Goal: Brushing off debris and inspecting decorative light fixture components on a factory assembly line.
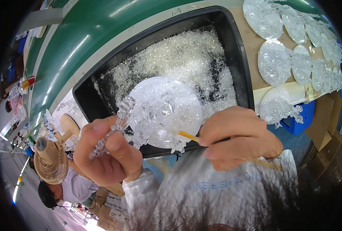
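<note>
My left hand grips a clear plastic moulded piece: a round disc with small transparent parts on ribbed runners. It is held over the near edge of a black tray. My right hand pinches a thin yellow-handled tool, whose tip touches the lower edge of the clear disc. The tool's tail sticks out behind the hand toward the right.
The black tray is filled with loose clear plastic bits. Several clear round discs lie stacked on a brown bench at the upper right. A green belt runs along the left. A small beige fan and another person are at lower left.
</note>
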Demonstrator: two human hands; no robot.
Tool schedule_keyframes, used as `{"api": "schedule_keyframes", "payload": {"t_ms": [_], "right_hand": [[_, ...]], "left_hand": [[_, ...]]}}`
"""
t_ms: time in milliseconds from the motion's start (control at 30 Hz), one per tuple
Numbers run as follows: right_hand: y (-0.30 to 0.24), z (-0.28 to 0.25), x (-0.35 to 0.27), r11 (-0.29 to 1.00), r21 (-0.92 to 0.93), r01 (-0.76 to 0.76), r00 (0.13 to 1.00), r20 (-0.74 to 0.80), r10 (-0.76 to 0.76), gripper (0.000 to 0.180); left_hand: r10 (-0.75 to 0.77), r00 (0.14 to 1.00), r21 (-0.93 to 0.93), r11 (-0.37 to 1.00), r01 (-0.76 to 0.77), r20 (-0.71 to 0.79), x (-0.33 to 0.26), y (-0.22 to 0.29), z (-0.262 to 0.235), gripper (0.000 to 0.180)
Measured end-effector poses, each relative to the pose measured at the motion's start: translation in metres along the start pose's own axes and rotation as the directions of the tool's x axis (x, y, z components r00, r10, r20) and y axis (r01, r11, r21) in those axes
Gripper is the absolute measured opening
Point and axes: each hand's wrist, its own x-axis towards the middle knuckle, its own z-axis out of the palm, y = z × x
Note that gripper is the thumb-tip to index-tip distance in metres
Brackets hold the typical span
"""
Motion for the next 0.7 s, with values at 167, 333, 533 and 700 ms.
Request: {"api": "schedule_keyframes", "payload": {"t_ms": [167,333,533,700], "right_hand": [[-0.001,0.001,0.002,0.999,0.043,0.019,0.998,-0.059,-0.017,0.017],[0.004,-0.003,-0.003,0.996,0.085,0.021,0.998,0.049,-0.025,0.018],[-0.009,-0.006,0.003,0.99,0.058,-0.127,0.991,0.06,0.123,0.025],[-0.006,0.006,-0.007,0.987,0.144,-0.066,0.969,-0.227,0.098,0.019]], "left_hand": [[0.04,0.999,-0.006,0.999,-0.041,-0.009,0.002,0.0,0.003,0.029],[0.047,0.999,0.035,0.998,-0.047,-0.014,-0.001,-0.002,0.001,0.028],[0.001,0.998,0.033,0.999,0.001,-0.056,0.0,0.003,0.001,0.029],[-0.084,0.996,0.069,0.994,0.087,-0.044,-0.001,-0.001,0.003,0.032]]}}
